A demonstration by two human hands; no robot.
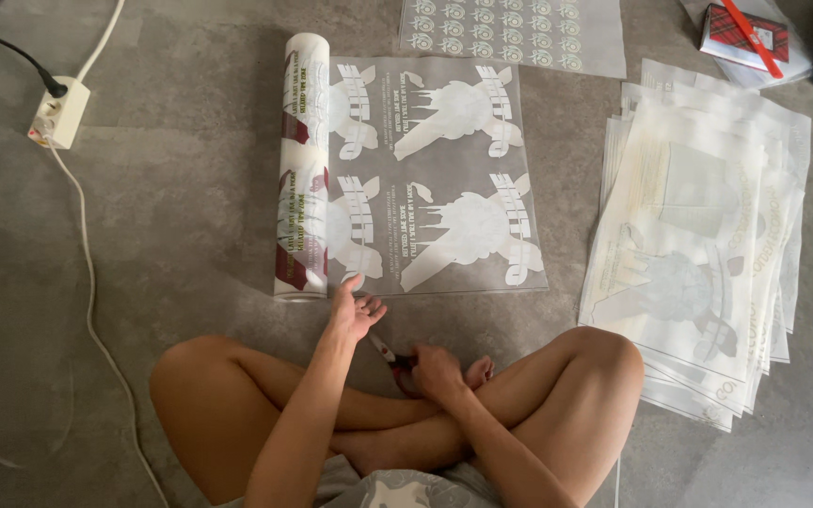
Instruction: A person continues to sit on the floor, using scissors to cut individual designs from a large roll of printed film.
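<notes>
- We sit cross-legged on a grey floor [171, 216].
- Our left hand [355, 310], fingers apart, touches the film [435, 174] at its near edge.
- Our right hand [435, 372] grips scissors [390, 356].
- A sheet stack [698, 254] lies right; a power strip [58, 113] far left.

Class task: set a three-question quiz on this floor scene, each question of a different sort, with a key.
1. True or false: the film roll is fully unrolled.
2. Which hand holds the scissors? A) left hand B) right hand
3. Fill in: the stack of cut sheets lies on the person's ___ side.

Key: 1 false, part is still rolled at the left end; 2 B, the left hand rests at the film's near edge; 3 right.
</notes>
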